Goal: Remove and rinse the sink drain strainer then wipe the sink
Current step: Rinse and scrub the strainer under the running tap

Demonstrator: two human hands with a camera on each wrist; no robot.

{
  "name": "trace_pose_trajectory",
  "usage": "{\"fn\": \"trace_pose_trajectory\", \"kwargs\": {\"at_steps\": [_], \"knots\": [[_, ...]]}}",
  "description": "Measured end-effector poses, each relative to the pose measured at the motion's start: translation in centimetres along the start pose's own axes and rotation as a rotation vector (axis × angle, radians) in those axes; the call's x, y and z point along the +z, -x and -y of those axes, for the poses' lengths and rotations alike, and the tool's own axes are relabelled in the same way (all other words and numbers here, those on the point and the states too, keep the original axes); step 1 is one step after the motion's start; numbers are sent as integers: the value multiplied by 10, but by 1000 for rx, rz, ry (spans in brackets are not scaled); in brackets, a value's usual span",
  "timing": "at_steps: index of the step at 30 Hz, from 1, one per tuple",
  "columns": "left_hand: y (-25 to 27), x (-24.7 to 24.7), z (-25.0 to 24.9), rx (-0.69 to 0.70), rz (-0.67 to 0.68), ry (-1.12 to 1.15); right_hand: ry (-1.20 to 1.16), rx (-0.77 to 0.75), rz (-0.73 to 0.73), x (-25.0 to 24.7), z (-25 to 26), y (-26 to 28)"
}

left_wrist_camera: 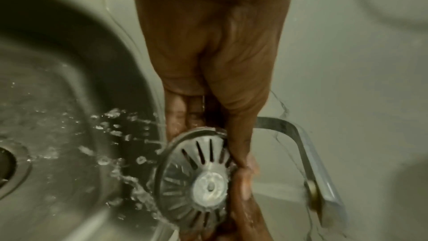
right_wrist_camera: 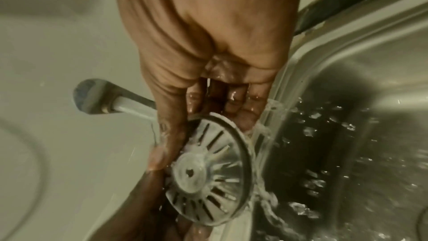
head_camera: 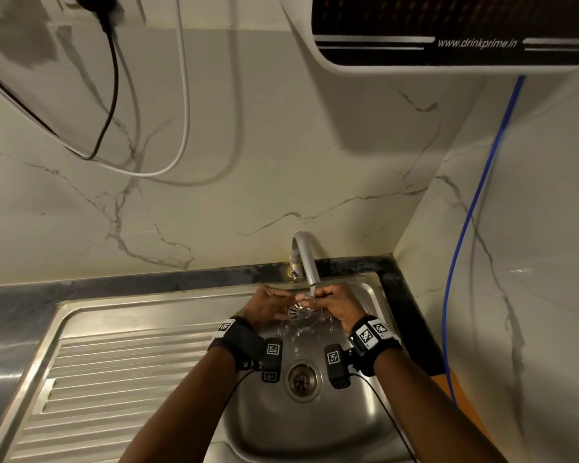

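The strainer (head_camera: 302, 312) was out of the drain (head_camera: 302, 380) and up under the tap (head_camera: 306, 259), held between both my hands above the back of the sink (head_camera: 315, 439). Water was running onto it and spraying off into the basin. So, as I judged it, the removal was done and the rinse was under way; the wipe of the sink was still to come, and I saw no cloth in any view.

My left hand (head_camera: 268, 307) gripped the strainer's rim, fingers curled behind the disc and thumb along its edge. My right hand (head_camera: 336, 307) did the same from the other side, fingers behind and thumb pressed on the slotted face.

The strainer was a round disc, so it had no long axis to speak of. It was tilted on edge rather than lying flat, its slotted face with the central hub turned toward me and the wrists, its back toward the wall.
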State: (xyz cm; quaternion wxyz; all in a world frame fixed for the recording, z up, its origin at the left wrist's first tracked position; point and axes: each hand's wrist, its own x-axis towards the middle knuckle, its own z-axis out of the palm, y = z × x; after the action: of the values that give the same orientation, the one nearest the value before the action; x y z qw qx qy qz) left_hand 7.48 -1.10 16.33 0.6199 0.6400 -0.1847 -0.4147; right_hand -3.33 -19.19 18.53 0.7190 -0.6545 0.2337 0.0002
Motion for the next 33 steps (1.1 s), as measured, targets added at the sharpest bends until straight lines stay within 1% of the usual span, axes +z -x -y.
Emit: {"fn": "trace_pose_trajectory", "kwargs": {"at_steps": [2, 4, 6, 7, 9, 12, 16, 18, 19, 21, 22, 23, 24, 26, 27, 28, 30, 33], "knots": [[4, -2, 4, 24, 12, 134, -50, 21, 5, -4, -2, 2], [7, -2, 9, 33, 55, 251, -132, 27, -6, -4, -6, 7], [10, -1, 12, -6, 61, 246, -162, 19, -21, -1, -14, 12], [10, -1, 13, -18, 55, 187, -134, 0, -35, 0, -18, 13], [6, -1, 13, -6, 65, 11, -1, -55, -32, 1, -19, 14], [-1, 1, 4, 82, 107, -254, 142, -97, -14, -2, -16, 5], [-8, 1, -9, 136, 123, -443, 224, -122, -10, -3, -3, -5], [-10, -4, -7, 119, 136, -406, 199, -127, -32, -6, -1, -5], [-10, -6, -4, 95, 120, -324, 176, -125, -51, -7, -2, -5], [-7, -8, 1, -11, 91, -134, 148, -114, -55, -8, -11, -5], [-6, -9, 5, -54, 93, -90, 142, -107, -39, -8, -16, -3], [-4, -9, 10, -74, 104, -89, 151, -91, -22, -7, -20, 0], [-2, -9, 13, -68, 121, -135, 166, -79, -2, -6, -25, 1], [-1, -6, 13, 21, 172, -326, 282, -77, 37, -3, -28, 4], [-1, -3, 11, 60, 185, -398, 363, -85, 53, -1, -27, 5], [-3, -1, 9, 71, 173, -428, 427, -98, 53, 1, -27, 2], [-4, 4, 4, 79, 149, -400, 465, -137, 29, 1, -24, -2], [-6, 2, 4, 24, 152, -242, 427, -169, -38, -7, -14, -8]]}}
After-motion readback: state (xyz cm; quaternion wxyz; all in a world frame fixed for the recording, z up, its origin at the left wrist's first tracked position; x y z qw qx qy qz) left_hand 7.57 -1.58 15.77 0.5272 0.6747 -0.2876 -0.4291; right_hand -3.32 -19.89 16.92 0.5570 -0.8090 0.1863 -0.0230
